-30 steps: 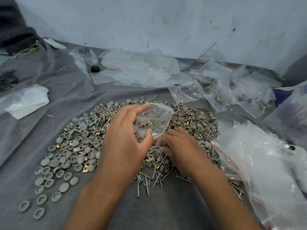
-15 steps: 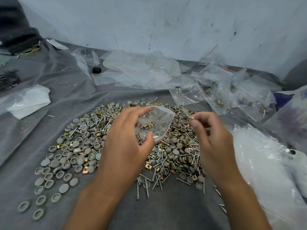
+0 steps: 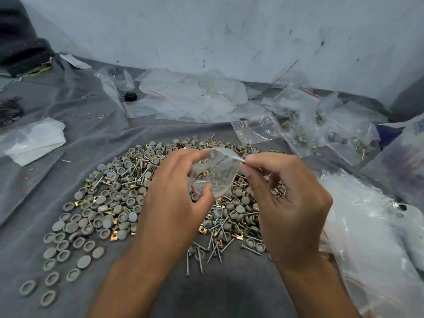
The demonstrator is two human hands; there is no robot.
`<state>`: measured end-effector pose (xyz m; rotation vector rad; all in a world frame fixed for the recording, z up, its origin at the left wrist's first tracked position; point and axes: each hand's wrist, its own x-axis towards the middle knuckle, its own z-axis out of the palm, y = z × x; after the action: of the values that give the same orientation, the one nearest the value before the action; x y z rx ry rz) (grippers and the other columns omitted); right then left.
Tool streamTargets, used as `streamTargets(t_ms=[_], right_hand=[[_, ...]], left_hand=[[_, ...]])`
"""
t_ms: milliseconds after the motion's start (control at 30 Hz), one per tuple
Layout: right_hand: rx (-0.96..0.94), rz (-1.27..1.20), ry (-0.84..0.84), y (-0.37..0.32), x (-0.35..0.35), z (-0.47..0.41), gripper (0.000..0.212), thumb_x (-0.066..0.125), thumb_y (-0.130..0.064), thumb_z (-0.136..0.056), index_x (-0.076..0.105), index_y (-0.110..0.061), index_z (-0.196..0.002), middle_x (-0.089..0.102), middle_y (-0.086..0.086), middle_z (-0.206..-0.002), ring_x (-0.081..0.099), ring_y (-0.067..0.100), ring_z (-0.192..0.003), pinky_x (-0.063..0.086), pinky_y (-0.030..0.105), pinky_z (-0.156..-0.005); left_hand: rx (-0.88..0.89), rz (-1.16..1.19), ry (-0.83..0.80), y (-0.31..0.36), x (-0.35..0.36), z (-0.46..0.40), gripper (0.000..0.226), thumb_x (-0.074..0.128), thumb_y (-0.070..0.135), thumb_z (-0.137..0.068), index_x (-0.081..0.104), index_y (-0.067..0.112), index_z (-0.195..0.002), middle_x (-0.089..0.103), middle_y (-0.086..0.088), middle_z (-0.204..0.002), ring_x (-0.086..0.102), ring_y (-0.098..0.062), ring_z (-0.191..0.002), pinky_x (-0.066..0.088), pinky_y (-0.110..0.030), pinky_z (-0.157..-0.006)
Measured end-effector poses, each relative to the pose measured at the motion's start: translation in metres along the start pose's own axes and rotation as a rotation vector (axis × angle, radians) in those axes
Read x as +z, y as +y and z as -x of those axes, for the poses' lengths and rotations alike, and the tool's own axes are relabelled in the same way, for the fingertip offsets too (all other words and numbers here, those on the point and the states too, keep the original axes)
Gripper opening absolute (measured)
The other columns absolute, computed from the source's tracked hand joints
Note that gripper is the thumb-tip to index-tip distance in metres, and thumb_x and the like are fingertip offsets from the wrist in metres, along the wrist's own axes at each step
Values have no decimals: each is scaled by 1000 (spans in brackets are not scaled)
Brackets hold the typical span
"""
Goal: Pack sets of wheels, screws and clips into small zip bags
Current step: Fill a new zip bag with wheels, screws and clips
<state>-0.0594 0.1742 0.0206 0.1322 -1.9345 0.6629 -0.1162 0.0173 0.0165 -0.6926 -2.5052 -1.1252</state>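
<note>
Two hands raised over the pile, left hand (image 3: 176,193) gripping zip bag (image 3: 214,173), right hand (image 3: 282,193) pinching its rim

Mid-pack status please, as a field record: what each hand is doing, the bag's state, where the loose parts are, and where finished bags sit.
left hand: grips the zip bag from its left side
right hand: pinches the bag's mouth edge, far right
zip bag: held above the pile, mouth open, some parts inside
parts pile: grey wheels, screws, brass clips mixed on the grey cloth
filled bags: far right
empty bags: by the wall
</note>
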Motion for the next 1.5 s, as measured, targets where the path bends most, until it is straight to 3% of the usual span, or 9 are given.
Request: streamTargets(t_ms=[167,367,533,600,733,1033,1233,1400,1500], right_hand=[[26,-15,-116,-1,9,2,20,77,-7,-90,76,-4,-109,73,3,-109,68,8,-101,50,18,-94],[217,-39,-78,13,-1,4,9,75,-14,-92,71,-21,-96,68,-11,-93,66,7,-87,50,15,-76],[515,140,-661,37,4,21,19,76,-22,-91,69,-38,-96,65,-22,-92,62,-7,-85,48,9,-71],[510,227,-849,39,8,26,17,75,-27,-91,70,-39,-103,63,-23,-95,61,-4,-84,54,21,-77],[439,298,-1026,36,19,29,35,72,-44,-91,64,-39,-125,55,-19,-114,48,7,-113,46,34,-95],[369,323,-1101,32,19,29,19,66,-50,-93,64,-38,-109,45,-18,-106,37,9,-109,36,31,-87],[353,325,-1034,32,18,29,5,58,-39,-100,61,-36,-98,49,-17,-103,47,9,-107,44,31,-83],[323,276,-1112,28,6,32,33,69,-67,-80,61,-41,-99,47,-22,-101,39,4,-110,38,28,-85],[304,327,-1188,24,6,33,36,74,-59,-81,63,-41,-110,44,-22,-107,36,6,-112,32,26,-83]], left_hand=[[7,14,-3,1,1,0,52,73,17,-84,59,25,-133,55,17,-119,51,-2,-103,32,-5,-93],[-6,7,11,0,-2,0,52,73,17,-84,59,23,-134,53,17,-114,49,1,-105,29,-2,-95],[-1,10,29,2,-4,0,51,71,18,-83,60,22,-132,48,21,-106,44,7,-99,28,1,-93],[-3,17,30,3,-5,0,51,72,17,-83,60,22,-132,48,22,-106,44,8,-97,27,2,-92],[-3,22,31,3,-5,0,51,72,17,-83,60,22,-133,47,22,-106,46,11,-100,26,2,-91],[-3,15,33,-1,-6,1,51,71,18,-84,59,24,-133,50,19,-109,46,3,-100,28,0,-91],[-3,10,37,-2,-5,0,51,72,17,-83,59,23,-133,50,19,-108,47,1,-101,29,-1,-91],[-3,7,37,-1,-6,-1,51,72,19,-84,59,24,-133,49,21,-109,45,4,-100,27,1,-90],[-3,7,37,-2,-6,-1,50,70,22,-85,58,26,-134,48,21,-108,45,4,-102,27,1,-91]])
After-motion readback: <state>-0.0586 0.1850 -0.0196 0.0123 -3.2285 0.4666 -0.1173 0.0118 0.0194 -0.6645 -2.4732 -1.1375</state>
